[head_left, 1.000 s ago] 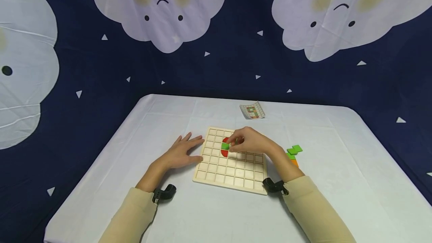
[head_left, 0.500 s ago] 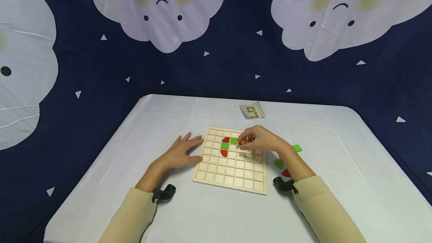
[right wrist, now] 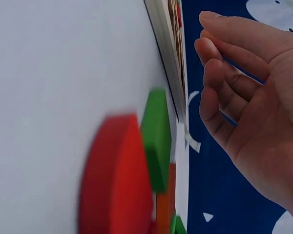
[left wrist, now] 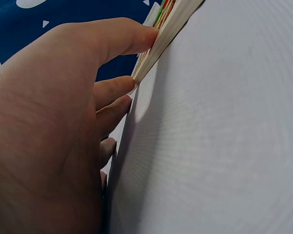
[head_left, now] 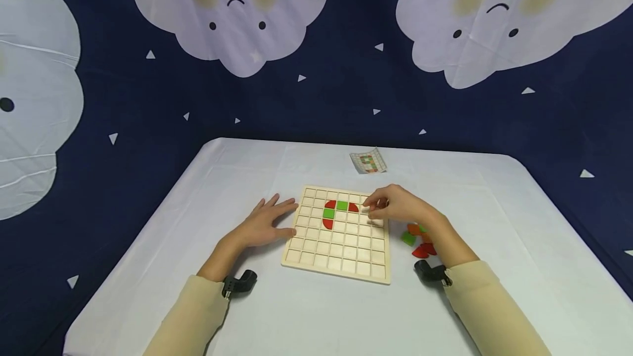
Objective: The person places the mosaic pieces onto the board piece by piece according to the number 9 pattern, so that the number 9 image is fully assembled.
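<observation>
A pale wooden grid board (head_left: pixel 336 264) lies on the white table. In its upper part sit red quarter-round tiles, one at the upper left (head_left: pixel 330 204), one at the lower left (head_left: pixel 328 224) and one at the right (head_left: pixel 353 207). Two green square tiles (head_left: pixel 342 205) lie between them. My left hand (head_left: pixel 264 224) is spread flat beside the board, thumb and fingertips touching its left edge, as the left wrist view also shows. Above the board's upper right part hovers my right hand (head_left: pixel 398 205). Its fingers are loosely bent with nothing between them in the right wrist view.
Right of the board is a loose heap of tiles: green (head_left: pixel 408 238), orange (head_left: pixel 414 229) and red (head_left: pixel 421 251), partly hidden by my right forearm. A patterned card (head_left: pixel 368 162) lies behind the board. Dark blue cloud-print fabric (head_left: pixel 336 109) hangs behind the table.
My right hand has moved right, away from the tiles on the board. The right-hand red quarter-round tile now shows uncovered in its cell. My left hand has stayed put.
</observation>
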Demonstrator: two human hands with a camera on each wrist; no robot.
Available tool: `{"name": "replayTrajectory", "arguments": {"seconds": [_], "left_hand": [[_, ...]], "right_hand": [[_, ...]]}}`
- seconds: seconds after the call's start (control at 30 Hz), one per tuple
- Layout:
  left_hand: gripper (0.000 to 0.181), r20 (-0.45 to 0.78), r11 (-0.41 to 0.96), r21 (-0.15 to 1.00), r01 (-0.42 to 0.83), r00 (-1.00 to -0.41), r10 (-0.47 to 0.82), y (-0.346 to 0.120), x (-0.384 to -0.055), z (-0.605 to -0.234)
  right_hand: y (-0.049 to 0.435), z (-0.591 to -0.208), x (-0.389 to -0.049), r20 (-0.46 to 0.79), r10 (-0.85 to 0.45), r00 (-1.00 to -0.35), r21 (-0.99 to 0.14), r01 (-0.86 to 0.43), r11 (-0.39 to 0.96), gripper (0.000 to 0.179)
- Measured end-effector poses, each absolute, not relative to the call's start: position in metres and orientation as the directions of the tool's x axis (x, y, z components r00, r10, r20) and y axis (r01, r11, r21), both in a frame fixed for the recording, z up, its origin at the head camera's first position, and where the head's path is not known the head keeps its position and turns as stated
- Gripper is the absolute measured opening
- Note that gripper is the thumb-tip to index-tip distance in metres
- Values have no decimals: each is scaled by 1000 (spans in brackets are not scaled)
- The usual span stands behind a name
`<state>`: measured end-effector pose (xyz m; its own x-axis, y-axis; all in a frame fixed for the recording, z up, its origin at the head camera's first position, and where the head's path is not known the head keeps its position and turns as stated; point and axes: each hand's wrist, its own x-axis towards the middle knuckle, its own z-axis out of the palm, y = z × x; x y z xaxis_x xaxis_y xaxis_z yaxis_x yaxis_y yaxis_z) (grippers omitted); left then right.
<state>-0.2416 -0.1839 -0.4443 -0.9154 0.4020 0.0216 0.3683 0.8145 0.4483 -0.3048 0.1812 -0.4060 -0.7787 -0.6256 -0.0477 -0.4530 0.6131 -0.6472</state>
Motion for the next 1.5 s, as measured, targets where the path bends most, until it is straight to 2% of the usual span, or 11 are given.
{"name": "replayTrajectory", "arguments": {"seconds": [0.53, 0.8, 1.03, 1.27, 1.5], "left_hand": [[70, 20, 808, 458, 371, -913, 408, -186, -241, -444], [69, 26, 810, 458, 368, -916, 401, -187, -242, -445], [70, 7, 816, 455, 356, -918, 396, -187, -242, -446], [70, 20, 808, 460, 368, -914, 405, -187, -245, -443], [71, 11, 808, 463, 365, -914, 406, -186, -245, -445]], "right_hand": [[229, -418, -305, -49, -614, -788, -605, -466, 646, 31], [236, -414, -303, -151, -593, -791, -591, -408, 696, 48], [243, -415, -303, -195, -619, -761, -586, -415, 696, 57], [248, -416, -305, -199, -603, -772, -614, -382, 691, 52], [252, -419, -307, -179, -608, -773, -660, -364, 657, 37]]}}
